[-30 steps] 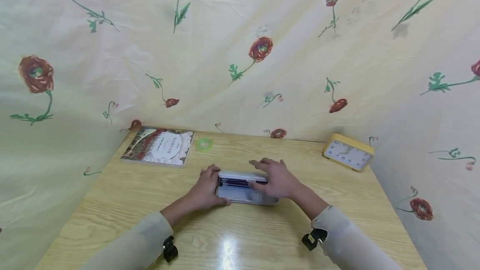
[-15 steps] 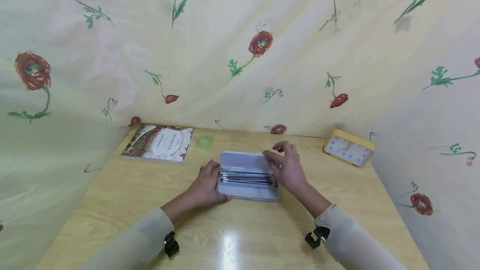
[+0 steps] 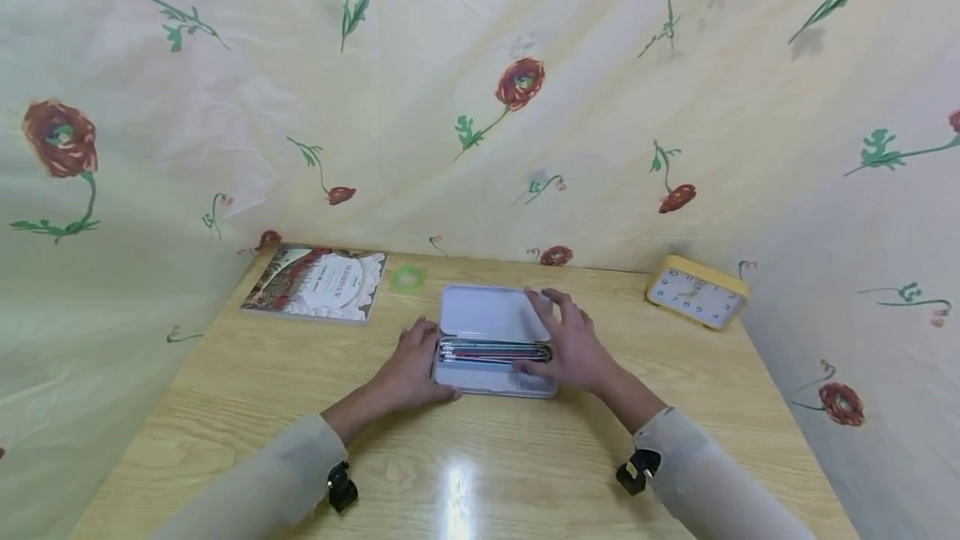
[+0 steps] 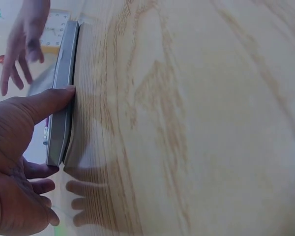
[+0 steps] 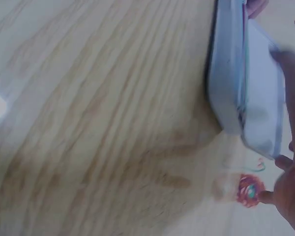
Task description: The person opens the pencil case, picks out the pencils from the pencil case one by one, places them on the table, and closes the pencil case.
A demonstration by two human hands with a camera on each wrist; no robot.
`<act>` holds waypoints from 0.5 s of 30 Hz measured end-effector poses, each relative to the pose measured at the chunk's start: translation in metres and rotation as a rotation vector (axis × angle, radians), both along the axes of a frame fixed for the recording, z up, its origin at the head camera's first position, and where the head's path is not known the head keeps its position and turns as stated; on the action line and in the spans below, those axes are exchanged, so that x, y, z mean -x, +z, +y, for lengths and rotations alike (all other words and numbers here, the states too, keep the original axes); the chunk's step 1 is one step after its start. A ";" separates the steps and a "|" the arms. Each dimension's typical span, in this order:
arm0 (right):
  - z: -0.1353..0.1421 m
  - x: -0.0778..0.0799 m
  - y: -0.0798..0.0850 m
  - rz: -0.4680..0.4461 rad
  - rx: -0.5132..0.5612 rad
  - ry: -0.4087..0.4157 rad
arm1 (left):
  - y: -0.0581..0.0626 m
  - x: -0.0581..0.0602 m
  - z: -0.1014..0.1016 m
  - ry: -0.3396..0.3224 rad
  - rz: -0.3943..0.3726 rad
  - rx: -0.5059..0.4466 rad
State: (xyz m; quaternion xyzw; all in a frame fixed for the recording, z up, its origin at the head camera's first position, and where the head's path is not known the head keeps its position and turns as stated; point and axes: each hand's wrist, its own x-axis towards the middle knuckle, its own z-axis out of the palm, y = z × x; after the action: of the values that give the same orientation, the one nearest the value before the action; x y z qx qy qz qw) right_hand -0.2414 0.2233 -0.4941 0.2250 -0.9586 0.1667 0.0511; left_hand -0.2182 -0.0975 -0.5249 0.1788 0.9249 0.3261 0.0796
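Note:
A pale metal pencil case (image 3: 472, 379) lies on the table with its lid (image 3: 491, 313) folded back toward the wall. Inside, several pencils (image 3: 487, 352) run lengthwise along its hinge side. My left hand (image 3: 412, 369) holds the case's left end; in the left wrist view its thumb (image 4: 51, 102) presses the front wall, and its other fingers bend near the end corner. Over the right end is my right hand (image 3: 573, 348), fingers spread and nothing gripped. In the right wrist view that hand (image 5: 292, 182) is beside the lid; whether it touches is unclear.
A booklet (image 3: 318, 283) with a printed cover lies at the back left. Next to it is a green ring (image 3: 408, 278), perhaps a tape roll. A yellow-framed clock (image 3: 697, 293) stands back right. Flowered cloth (image 3: 420, 90) hangs behind the wooden table (image 3: 397, 473).
The lid has swung from nearly closed to folded back, exposing the pencils. My right hand rose with the lid's edge, then let go and spread its fingers. The left hand has kept its place.

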 end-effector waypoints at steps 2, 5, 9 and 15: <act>0.003 0.000 -0.003 -0.059 -0.002 0.026 | 0.000 0.000 0.000 0.000 0.004 0.000; 0.006 0.002 -0.008 -0.089 0.003 0.064 | 0.001 0.000 0.000 0.001 -0.001 0.001; 0.009 0.004 -0.013 -0.111 -0.018 0.097 | 0.000 -0.001 0.000 0.007 -0.017 0.007; 0.008 0.004 -0.017 -0.161 -0.032 0.098 | 0.002 -0.003 0.001 0.014 -0.036 0.008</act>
State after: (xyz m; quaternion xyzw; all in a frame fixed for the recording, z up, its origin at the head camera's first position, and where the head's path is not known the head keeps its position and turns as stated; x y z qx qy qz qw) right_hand -0.2459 0.2317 -0.5112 0.2583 -0.9500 0.1713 -0.0381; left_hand -0.2153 -0.0969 -0.5231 0.1661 0.9258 0.3260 0.0948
